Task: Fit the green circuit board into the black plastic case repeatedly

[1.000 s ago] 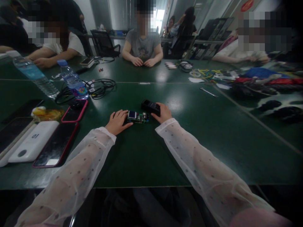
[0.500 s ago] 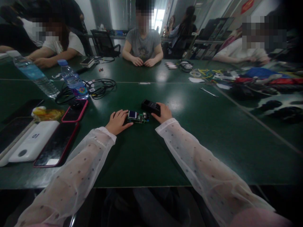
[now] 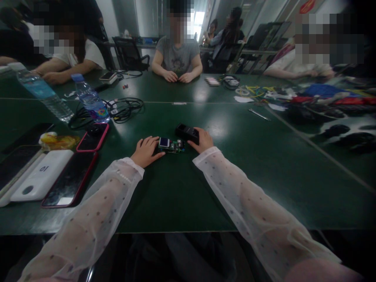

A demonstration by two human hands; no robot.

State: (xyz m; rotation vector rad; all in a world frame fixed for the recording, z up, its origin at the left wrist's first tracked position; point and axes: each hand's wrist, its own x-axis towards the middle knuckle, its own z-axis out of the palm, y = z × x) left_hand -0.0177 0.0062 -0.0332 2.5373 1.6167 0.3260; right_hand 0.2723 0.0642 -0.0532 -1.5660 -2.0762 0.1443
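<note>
A green circuit board [image 3: 174,146] with a small dark screen lies flat on the green table [image 3: 176,196]. My left hand [image 3: 146,150] rests at the board's left end, its fingers spread and touching or nearly touching the edge. Just behind and to the right of the board is a black plastic case [image 3: 187,132] with a rectangular opening. My right hand [image 3: 203,140] grips the case's right end, thumb in front and fingers behind.
Phones [image 3: 70,178], a white power bank [image 3: 42,176] and bottles [image 3: 91,100] stand or lie at the left. Black cables [image 3: 127,109] coil behind. A wrench [image 3: 259,114] and a heap of cables [image 3: 329,100] lie right. People sit across the table.
</note>
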